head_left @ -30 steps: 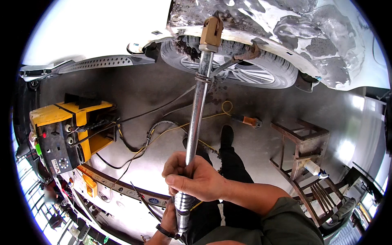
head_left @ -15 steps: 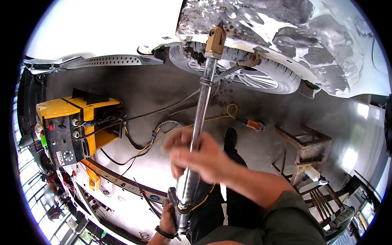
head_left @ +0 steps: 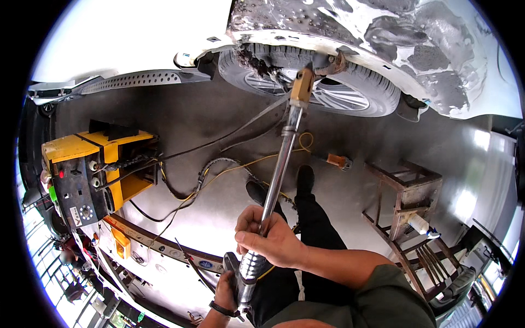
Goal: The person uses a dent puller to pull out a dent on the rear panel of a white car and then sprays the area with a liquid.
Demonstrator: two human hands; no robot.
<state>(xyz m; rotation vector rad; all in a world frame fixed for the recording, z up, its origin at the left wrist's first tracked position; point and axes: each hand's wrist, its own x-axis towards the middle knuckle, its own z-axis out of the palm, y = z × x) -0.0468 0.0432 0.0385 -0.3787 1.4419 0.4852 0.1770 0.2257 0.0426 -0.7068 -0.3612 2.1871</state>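
Note:
A long chrome slide hammer dent puller (head_left: 280, 164) with a brass-coloured head slants upward from my hands. Its tip overlaps the car's tyre in the picture; whether it touches anything I cannot tell. My right hand (head_left: 273, 240) is curled round the chrome shaft, just above the ribbed lower part. Lower down, my left hand (head_left: 225, 292), with a dark band on the wrist, grips the handle end, its fingers partly hidden behind the handle. Beyond the head is a white car's wheel arch panel (head_left: 295, 22), sanded to dark, pitted bare metal, over a wheel (head_left: 350, 97).
On the left stands a yellow and black machine (head_left: 82, 186) with cables running across the floor. An orange-headed power tool (head_left: 339, 162) lies on the floor near the wheel. A rusty metal stool (head_left: 415, 191) stands at right, and a white panel (head_left: 158, 270) lies lower left.
The dent puller's head has dropped from the sanded panel's edge to in front of the tyre, tilting right. My right hand, blurred and loose before, now closes round the shaft.

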